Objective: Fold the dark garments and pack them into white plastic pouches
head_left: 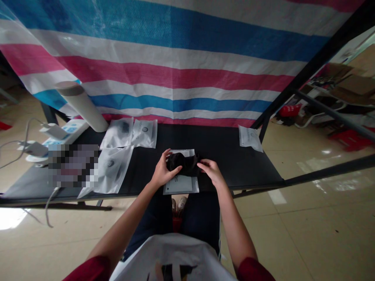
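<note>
A bunched black cloth item (pixel 185 164) lies across a translucent zip bag (pixel 181 185) near the front edge of the table; its exact kind cannot be made out. My left hand (pixel 164 171) grips the item's left end, thumb on top and fingers behind it. At the right end, my right hand (pixel 211 170) pinches the cloth between thumb and fingertips. Dark print shows on the bag below the cloth, and the bag's middle is covered by it.
Several frosted bags (pixel 113 168) lie to the left, and another bag (pixel 250 137) sits at the far right. A white bottle (pixel 84 107) stands by a power strip (pixel 67 132) with plugged chargers. Behind the black table (pixel 222 136) hangs a striped sheet (pixel 175 78).
</note>
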Available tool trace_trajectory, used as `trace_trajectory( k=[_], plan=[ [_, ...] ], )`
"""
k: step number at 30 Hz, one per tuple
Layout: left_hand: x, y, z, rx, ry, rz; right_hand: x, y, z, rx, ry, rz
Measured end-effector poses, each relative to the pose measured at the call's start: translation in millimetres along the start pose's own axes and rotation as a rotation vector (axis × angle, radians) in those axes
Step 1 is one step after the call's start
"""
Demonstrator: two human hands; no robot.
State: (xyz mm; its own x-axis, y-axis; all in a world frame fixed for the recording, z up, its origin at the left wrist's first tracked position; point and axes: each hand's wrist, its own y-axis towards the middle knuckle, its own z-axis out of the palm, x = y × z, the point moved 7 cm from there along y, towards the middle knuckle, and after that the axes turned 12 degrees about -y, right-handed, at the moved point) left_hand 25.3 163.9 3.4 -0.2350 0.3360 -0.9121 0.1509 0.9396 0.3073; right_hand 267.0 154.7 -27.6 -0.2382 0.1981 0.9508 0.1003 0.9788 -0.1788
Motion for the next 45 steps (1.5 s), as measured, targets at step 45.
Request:
trace_trajectory(
  k=[45],
  plan=[
    [-56,-46,-52.3,0.224,0.057,-0.017,1,-5,-27,-0.014,0.152,-0.188]
  ],
)
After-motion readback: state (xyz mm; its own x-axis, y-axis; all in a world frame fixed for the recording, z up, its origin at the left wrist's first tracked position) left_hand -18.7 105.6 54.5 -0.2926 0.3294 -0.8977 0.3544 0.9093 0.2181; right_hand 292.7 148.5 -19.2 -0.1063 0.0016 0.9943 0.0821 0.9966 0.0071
